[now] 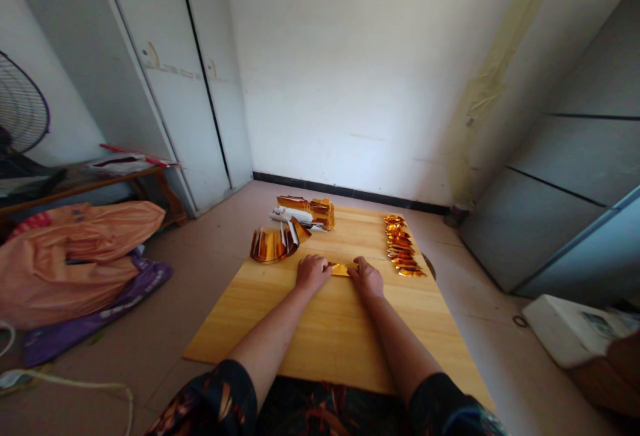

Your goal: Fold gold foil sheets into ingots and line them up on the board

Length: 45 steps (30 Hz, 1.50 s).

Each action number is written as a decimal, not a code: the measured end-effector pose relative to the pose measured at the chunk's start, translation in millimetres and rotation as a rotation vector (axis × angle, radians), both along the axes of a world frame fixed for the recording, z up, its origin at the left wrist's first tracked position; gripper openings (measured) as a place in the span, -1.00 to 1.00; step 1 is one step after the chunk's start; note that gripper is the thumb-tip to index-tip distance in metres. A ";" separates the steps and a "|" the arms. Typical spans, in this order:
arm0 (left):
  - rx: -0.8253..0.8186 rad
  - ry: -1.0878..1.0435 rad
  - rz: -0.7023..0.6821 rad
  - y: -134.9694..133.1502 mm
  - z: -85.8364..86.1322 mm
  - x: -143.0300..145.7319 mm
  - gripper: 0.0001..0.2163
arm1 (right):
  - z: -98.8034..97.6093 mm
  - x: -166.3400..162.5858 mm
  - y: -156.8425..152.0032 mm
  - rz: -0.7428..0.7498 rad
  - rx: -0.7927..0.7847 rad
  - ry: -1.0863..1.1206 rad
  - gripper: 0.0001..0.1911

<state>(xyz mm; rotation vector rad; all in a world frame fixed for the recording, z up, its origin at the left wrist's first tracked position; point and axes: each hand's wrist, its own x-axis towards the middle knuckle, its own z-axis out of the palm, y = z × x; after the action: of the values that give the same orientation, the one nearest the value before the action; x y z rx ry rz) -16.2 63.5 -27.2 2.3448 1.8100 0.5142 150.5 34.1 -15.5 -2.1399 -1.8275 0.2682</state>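
Note:
A small piece of gold foil paper (pixel 341 269) lies on a low wooden table (pixel 320 336), pinched between both hands. My left hand (pixel 313 272) presses its left end and my right hand (pixel 367 277) presses its right end, fingers curled down onto it. A curved fan of gold foil sheets (pixel 274 245) stands just left of my left hand. A row of several folded gold pieces (pixel 403 247) lies to the right of my right hand. A stack of gold and white paper (pixel 306 213) sits at the table's far side.
An orange bag (pixel 75 249) on purple cloth (pixel 95 316) lies on the floor at left, beside a low bench (pixel 90 183) and a fan (pixel 23 113). White cabinet doors (pixel 170 76) stand behind. A white box (pixel 570 329) rests at right, near grey panels (pixel 560 203).

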 end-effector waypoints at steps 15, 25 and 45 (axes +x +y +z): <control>-0.009 0.019 0.012 -3.6 7.6 2.1 -0.87 | 0.0 -3.2 -1.7 -0.020 -0.002 -0.064 -0.71; 0.021 0.053 0.042 -4.5 6.8 4.1 -0.88 | -13.7 -0.4 0.2 0.061 0.117 -0.209 -0.80; 0.106 0.096 -0.392 -0.8 -0.5 6.7 -0.81 | -8.3 -2.2 -2.4 0.068 0.071 -0.242 -0.75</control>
<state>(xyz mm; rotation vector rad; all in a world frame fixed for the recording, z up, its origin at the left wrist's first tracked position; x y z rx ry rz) -9.5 62.7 -27.7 2.7443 1.3270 0.4573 148.3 31.7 -23.8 -2.1421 -2.0107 -0.0425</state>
